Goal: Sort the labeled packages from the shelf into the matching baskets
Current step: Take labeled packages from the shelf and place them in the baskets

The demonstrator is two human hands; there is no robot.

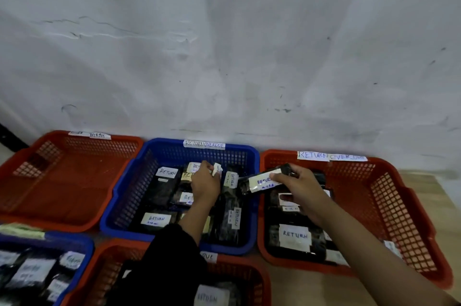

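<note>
Right hand [296,181] clamped on a black package [262,182] labelled RETURN, held above the rim between the blue basket [129,188] and the red basket [389,196] to its right. Left hand [205,182] inside the blue basket, fingers pinching a small white label [217,169] above the packages lying there

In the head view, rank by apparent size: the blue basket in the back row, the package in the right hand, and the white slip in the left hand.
1. Blue basket, largest by far.
2. Black package held by the right hand.
3. White slip pinched in the left hand, smallest.
</note>
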